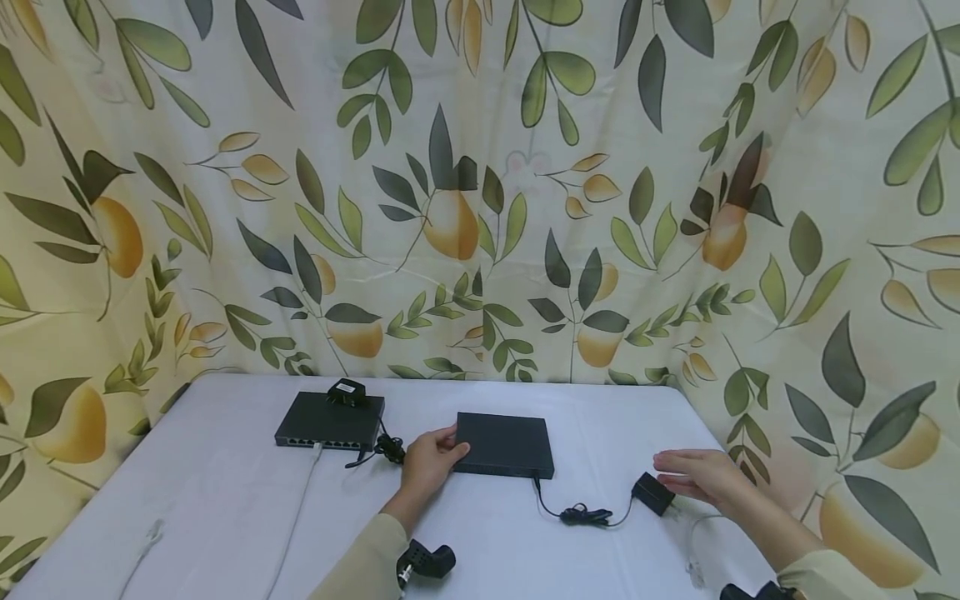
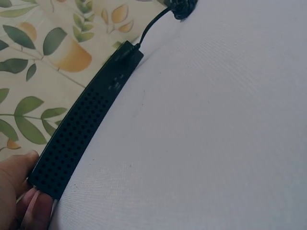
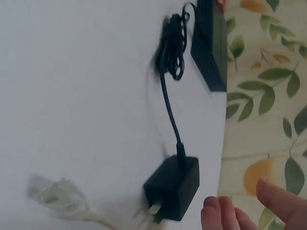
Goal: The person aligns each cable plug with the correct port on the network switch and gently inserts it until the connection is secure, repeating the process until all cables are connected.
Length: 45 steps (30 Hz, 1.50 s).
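Left hand (image 1: 429,463) grips the left end of the black network switch (image 1: 505,444), long axis across the table; its power adapter (image 1: 652,492) lies right of the switch, just beneath the open, empty right hand (image 1: 701,477).

A leaf-and-fruit patterned curtain (image 1: 480,183) hangs behind the white table (image 1: 210,500).

Two forearms in beige sleeves reach forward from the bottom edge. The left hand (image 1: 429,461) lies knuckles up, fingers curled in a grip. The right hand (image 1: 699,477) hovers flat, palm down, fingers straight and together, pointing left, touching nothing
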Each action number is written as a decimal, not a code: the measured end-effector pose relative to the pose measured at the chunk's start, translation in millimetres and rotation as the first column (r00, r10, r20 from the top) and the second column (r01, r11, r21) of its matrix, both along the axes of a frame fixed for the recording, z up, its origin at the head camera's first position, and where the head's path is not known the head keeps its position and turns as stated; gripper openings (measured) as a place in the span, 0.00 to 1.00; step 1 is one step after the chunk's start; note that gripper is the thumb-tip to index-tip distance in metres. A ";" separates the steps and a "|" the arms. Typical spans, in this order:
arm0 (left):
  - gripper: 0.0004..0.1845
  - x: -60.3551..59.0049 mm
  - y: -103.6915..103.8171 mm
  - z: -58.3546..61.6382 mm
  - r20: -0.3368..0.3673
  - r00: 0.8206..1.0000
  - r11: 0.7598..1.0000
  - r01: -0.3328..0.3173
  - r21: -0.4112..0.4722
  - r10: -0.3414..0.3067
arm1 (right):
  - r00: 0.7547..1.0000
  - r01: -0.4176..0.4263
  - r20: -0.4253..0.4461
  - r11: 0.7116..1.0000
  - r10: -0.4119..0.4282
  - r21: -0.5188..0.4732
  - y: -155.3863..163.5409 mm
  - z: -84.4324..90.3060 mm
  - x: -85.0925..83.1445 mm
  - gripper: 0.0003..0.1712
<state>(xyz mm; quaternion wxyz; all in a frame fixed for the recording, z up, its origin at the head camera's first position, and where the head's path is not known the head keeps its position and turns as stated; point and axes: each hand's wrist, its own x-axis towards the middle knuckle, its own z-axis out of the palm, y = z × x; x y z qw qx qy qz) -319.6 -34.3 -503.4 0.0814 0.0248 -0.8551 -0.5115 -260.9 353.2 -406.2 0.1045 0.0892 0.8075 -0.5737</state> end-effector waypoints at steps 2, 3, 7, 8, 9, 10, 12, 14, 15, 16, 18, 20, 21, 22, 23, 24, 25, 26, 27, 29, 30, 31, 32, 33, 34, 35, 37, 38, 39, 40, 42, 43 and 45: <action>0.25 0.0 -0.3 0.0 0.002 1.000 1.000 -0.007 -0.001 0.007 | 1.000 0.019 0.015 1.000 -0.019 0.004 7.4 -3.7 1.0 0.30; 0.25 0.1 -0.5 -0.1 -0.005 1.000 1.000 -0.004 -0.003 0.004 | 1.000 0.021 0.022 1.000 -0.021 0.005 10.6 -5.3 1.7 0.30; 0.25 -0.2 -0.7 -0.4 -0.009 1.000 1.000 -0.001 -0.014 0.001 | 0.997 0.050 0.056 0.997 -0.053 0.060 18.8 -13.1 2.9 0.30; 0.25 -0.2 -0.6 -0.4 -0.014 1.000 1.000 0.001 -0.015 -0.001 | 0.997 0.048 0.058 0.996 -0.053 0.081 20.2 -15.4 3.1 0.30; 0.25 -0.4 -0.6 -0.4 -0.019 1.000 1.000 0.003 -0.020 -0.003 | 0.996 0.058 0.059 0.993 -0.065 0.102 21.0 -17.9 3.0 0.30; 0.25 -0.5 -0.5 -0.2 -0.017 1.000 1.000 0.001 -0.021 -0.001 | 0.996 0.061 0.055 0.990 -0.068 0.127 21.5 -20.4 2.9 0.30; 0.25 -0.8 -0.5 0.0 -0.020 1.000 1.000 0.001 -0.022 -0.001 | 0.998 0.043 0.042 0.984 -0.051 0.173 21.9 -24.8 3.1 0.31; 0.25 -0.8 -0.4 0.3 -0.022 1.000 1.000 0.002 -0.024 -0.002 | 0.998 0.031 0.039 0.975 -0.040 0.220 21.0 -28.3 3.1 0.31; 0.25 -0.7 -0.2 0.3 -0.022 1.000 1.000 0.001 -0.026 -0.001 | 0.999 0.027 0.038 0.971 -0.037 0.237 20.2 -29.8 3.1 0.31; 0.24 -0.5 0.0 0.4 -0.021 1.000 1.000 0.000 -0.025 0.000 | 0.999 0.016 0.038 0.967 -0.026 0.253 19.4 -30.8 3.1 0.31; 0.24 -0.1 0.4 0.2 -0.021 1.000 1.000 -0.005 -0.024 0.004 | 0.999 0.009 0.040 0.962 -0.021 0.273 17.6 -32.7 3.0 0.29; 0.24 0.1 0.9 0.3 -0.018 1.000 1.000 -0.011 -0.018 0.010 | 0.999 0.009 0.039 0.961 -0.020 0.275 15.4 -34.1 3.0 0.27; 0.24 0.5 1.1 0.5 -0.018 1.000 1.000 -0.013 -0.014 0.013 | 0.999 0.006 0.040 0.961 -0.018 0.278 14.5 -34.5 2.8 0.26; 0.24 0.6 1.2 0.5 -0.018 1.000 1.000 -0.013 -0.010 0.013 | 0.999 0.006 0.041 0.961 -0.018 0.278 13.7 -34.7 2.5 0.26; 0.24 0.9 1.1 0.8 -0.019 1.000 1.000 -0.015 -0.016 0.015 | 0.999 0.009 0.044 0.961 -0.022 0.277 12.8 -34.9 2.4 0.25; 0.24 1.3 1.0 1.5 -0.021 1.000 1.000 -0.017 -0.022 0.017 | 0.999 0.008 0.049 0.961 -0.023 0.277 12.2 -34.8 2.1 0.25; 0.24 1.6 0.8 1.9 -0.022 1.000 0.999 -0.016 -0.030 0.016 | 0.998 0.006 0.053 0.961 -0.022 0.277 11.7 -34.8 1.7 0.25; 0.24 2.0 0.5 2.3 -0.025 1.000 0.999 -0.015 -0.038 0.014 | 0.998 0.004 0.057 0.961 -0.021 0.277 11.4 -34.7 1.3 0.25; 0.24 2.4 0.3 2.6 -0.027 1.000 0.999 -0.013 -0.046 0.012 | 0.998 0.004 0.061 0.960 -0.022 0.279 11.2 -34.8 0.8 0.25; 0.24 2.6 -0.1 2.9 -0.030 0.999 0.998 -0.012 -0.062 0.010 | 0.997 0.006 0.069 0.962 -0.026 0.273 10.9 -34.8 0.3 0.26; 0.24 2.6 -0.2 3.0 -0.033 0.999 0.998 -0.010 -0.062 0.008 | 0.997 0.007 0.071 0.965 -0.026 0.264 10.8 -34.6 0.0 0.26; 0.24 2.5 -0.3 2.9 -0.034 0.999 0.998 -0.008 -0.061 0.006 | 0.997 0.007 0.073 0.966 -0.027 0.258 10.9 -34.4 -0.3 0.26; 0.24 2.5 -0.3 3.0 -0.034 0.999 0.998 -0.008 -0.061 0.006 | 0.997 0.013 0.076 0.968 -0.034 0.252 11.0 -34.4 -0.9 0.26; 0.24 2.4 -0.2 2.9 -0.034 0.999 0.998 -0.008 -0.061 0.006 | 0.996 0.019 0.081 0.969 -0.040 0.247 10.9 -34.0 -1.3 0.26; 0.24 2.3 -0.2 2.8 -0.033 0.999 0.998 -0.009 -0.061 0.007 | 0.996 0.017 0.085 0.970 -0.039 0.243 11.0 -33.4 -1.8 0.26; 0.24 2.4 -0.2 3.0 -0.033 0.999 0.998 -0.010 -0.061 0.008 | 0.995 0.014 0.089 0.972 -0.037 0.236 10.9 -32.9 -2.3 0.25; 0.24 2.6 -0.1 3.2 -0.030 1.000 0.998 -0.012 -0.062 0.011 | 0.994 0.019 0.099 0.974 -0.043 0.226 10.5 -32.6 -3.6 0.24; 0.24 2.6 -0.1 3.2 -0.029 1.000 0.998 -0.013 -0.063 0.011 | 0.994 0.017 0.103 0.976 -0.040 0.216 10.1 -32.6 -3.9 0.24; 0.24 2.6 -0.1 3.2 -0.028 1.000 0.998 -0.013 -0.062 0.012 | 0.993 0.017 0.108 0.978 -0.040 0.209 9.6 -32.3 -3.8 0.24; 0.24 2.8 -0.2 3.5 -0.027 1.000 0.998 -0.013 -0.061 0.011 | 0.993 0.017 0.113 0.980 -0.040 0.198 9.1 -32.0 -3.8 0.23; 0.24 2.9 -0.3 3.7 -0.027 1.000 0.998 -0.010 -0.058 0.009 | 0.991 0.031 0.126 0.985 -0.052 0.170 7.4 -31.1 -3.7 0.23; 0.24 2.9 -0.3 3.7 -0.027 1.000 0.998 -0.008 -0.058 0.007 | 0.990 0.032 0.134 0.987 -0.053 0.154 6.5 -29.8 -3.6 0.23; 0.24 2.8 -0.5 3.2 -0.026 1.000 0.998 -0.006 -0.058 0.004 | 0.987 0.037 0.148 0.991 -0.056 0.131 4.4 -26.1 -3.6 0.23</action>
